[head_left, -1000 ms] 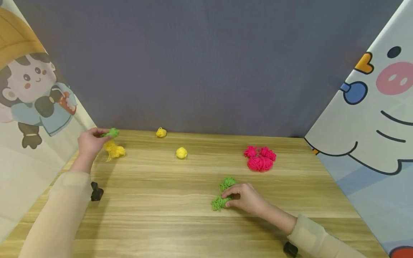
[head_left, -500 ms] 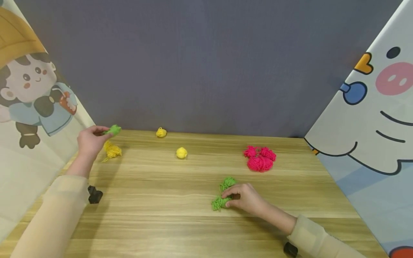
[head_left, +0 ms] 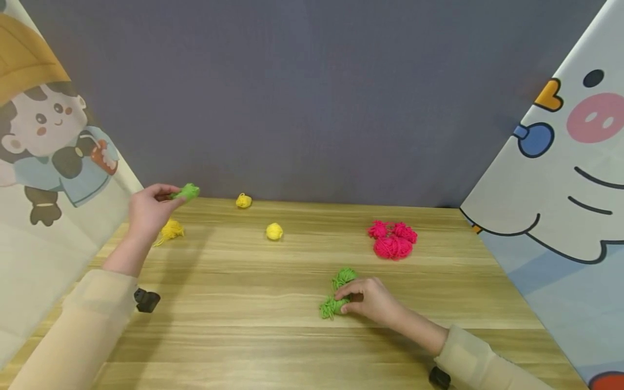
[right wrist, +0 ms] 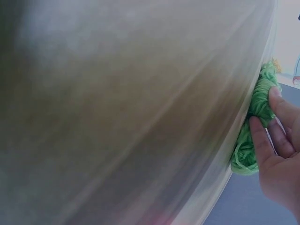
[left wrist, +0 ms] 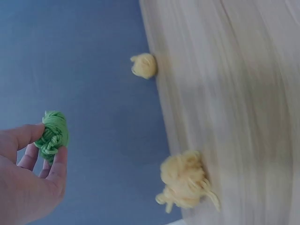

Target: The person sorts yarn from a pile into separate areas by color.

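Up at the far left of the table, my left hand (head_left: 148, 211) pinches a small green yarn ball (head_left: 189, 191) between thumb and fingers. The left wrist view has that ball (left wrist: 54, 133) in the fingertips, off the tabletop. Below the hand lies a loose yellow yarn bundle (head_left: 171, 231), partly covered by it. Nearer the middle, my right hand (head_left: 375, 300) grips a green yarn bundle (head_left: 331, 307) that rests on the wood. A second green yarn ball (head_left: 345, 277) lies just behind it; in the right wrist view both sit end to end.
Two yellow yarn balls, one at the back edge (head_left: 244, 200) and one closer (head_left: 274, 231), lie left of centre. A cluster of pink yarn balls (head_left: 392, 246) is at the back right. A grey wall (head_left: 312, 108) and printed side panels (head_left: 560, 179) border the wooden table (head_left: 244, 336).
My left hand has moved right and slightly up with the green yarn ball, away from the yellow bundle. My right hand has stayed in place on its green yarn.
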A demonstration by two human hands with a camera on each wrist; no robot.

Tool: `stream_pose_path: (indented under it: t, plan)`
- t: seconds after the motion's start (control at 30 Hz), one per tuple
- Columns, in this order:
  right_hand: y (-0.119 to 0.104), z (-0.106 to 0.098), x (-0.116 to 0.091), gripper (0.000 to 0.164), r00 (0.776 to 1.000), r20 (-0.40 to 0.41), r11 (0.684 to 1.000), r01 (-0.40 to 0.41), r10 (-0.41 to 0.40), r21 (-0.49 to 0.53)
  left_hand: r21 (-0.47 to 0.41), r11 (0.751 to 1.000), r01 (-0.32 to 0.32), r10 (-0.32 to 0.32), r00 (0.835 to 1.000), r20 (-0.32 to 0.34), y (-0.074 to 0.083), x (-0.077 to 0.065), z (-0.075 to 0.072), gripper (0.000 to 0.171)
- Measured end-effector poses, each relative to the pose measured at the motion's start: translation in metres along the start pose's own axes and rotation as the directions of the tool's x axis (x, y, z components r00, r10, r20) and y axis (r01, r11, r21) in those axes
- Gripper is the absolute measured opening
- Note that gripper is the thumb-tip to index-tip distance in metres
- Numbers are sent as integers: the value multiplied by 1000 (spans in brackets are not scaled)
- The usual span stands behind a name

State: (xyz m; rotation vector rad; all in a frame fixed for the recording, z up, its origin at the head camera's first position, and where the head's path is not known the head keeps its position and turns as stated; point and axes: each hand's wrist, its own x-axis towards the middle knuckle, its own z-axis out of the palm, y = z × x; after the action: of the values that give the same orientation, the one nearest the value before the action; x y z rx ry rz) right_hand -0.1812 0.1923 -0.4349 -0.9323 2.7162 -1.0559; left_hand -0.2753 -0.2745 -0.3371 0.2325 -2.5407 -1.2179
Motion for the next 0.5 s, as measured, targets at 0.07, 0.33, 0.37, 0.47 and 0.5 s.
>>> stream_pose_path:
  t: [0.07,0.33,0.37,0.47,0.5]
  plan:
    - [0,0,-1,23,1000,-1,1000,-4,4,3,-12,1000,-3,3,1000,8,8,-4,1,47]
    - [-1,0,-2,23,1000,-14,1000,0,0,3,-59,997,-42,44,998,38,34,-24,8,44]
    - [-1,0,-2,23,1000,-17,1000,1,-1,-1,-69,996,-59,61,998,32,37,-26,9,42]
    - [-2,-1,-2,23,1000,-25,1000,4,-4,-11,-89,991,-103,105,994,19,44,-32,15,37]
    - [-2,-1,-1,23,1000,-27,1000,4,-5,-12,-96,988,-119,121,992,15,46,-34,17,35]
